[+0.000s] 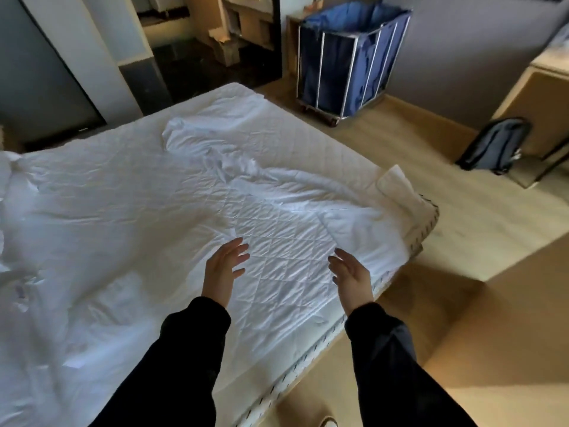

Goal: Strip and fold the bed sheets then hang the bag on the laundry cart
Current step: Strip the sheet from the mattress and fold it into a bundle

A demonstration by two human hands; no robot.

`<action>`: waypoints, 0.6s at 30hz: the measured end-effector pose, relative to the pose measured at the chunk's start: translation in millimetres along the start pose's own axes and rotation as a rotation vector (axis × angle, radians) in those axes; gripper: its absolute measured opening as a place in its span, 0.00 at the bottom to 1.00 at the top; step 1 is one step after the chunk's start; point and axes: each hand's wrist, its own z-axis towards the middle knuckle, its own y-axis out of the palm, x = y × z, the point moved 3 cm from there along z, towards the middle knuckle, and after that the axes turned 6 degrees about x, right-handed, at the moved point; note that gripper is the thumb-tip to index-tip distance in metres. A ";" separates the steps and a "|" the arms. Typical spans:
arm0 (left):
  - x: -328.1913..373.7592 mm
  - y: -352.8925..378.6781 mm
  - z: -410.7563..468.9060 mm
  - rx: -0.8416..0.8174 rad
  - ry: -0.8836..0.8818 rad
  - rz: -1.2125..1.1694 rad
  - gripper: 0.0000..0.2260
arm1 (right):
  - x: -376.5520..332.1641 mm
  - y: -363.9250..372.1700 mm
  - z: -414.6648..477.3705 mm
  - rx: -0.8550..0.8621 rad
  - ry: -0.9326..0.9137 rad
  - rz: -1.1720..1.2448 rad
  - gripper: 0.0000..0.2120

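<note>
The person stood at the long side of the wide bed [308,362], both arms in black sleeves reaching out over it. The left hand [223,268] and the right hand [349,275] hovered just above the quilted white mattress pad [277,303], palms turned toward each other, fingers straight and spread. Neither grip held anything, and neither hand touched the cloth as far as could be seen.

The crumpled white bed sheet [212,149] lay loose across the middle and far part of the bed, bunched into ridges. Its near edge stopped short of the hands, so the quilting showed beneath them. It seemed free of the near side and the near right corner, where a folded white cloth [397,186] rested on the mattress edge. The stripping therefore looked well under way, but the sheet was not yet gathered or folded.

The steel-framed laundry cart [321,57] stood on the wooden floor [462,217] beyond the far right corner of the bed, well apart from the hands. A blue bag [341,72] filled its frame; whether it was properly hooked on could not be told. A dark backpack [495,146] leaned by the furniture to the right. Folding the sheet and seeing to the bag appeared to be what was left.
</note>
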 end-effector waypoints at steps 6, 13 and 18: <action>3.3 80.7 -12.2 -0.052 -0.029 0.006 0.14 | -2.3 -93.1 4.3 0.043 0.071 0.057 0.12; 3.2 143.3 -10.7 -0.101 -0.043 0.033 0.13 | 5.2 -157.8 35.9 0.144 0.113 0.136 0.12; -0.5 182.1 14.6 -0.103 -0.039 0.033 0.12 | 3.7 -187.3 72.7 0.243 0.136 0.230 0.12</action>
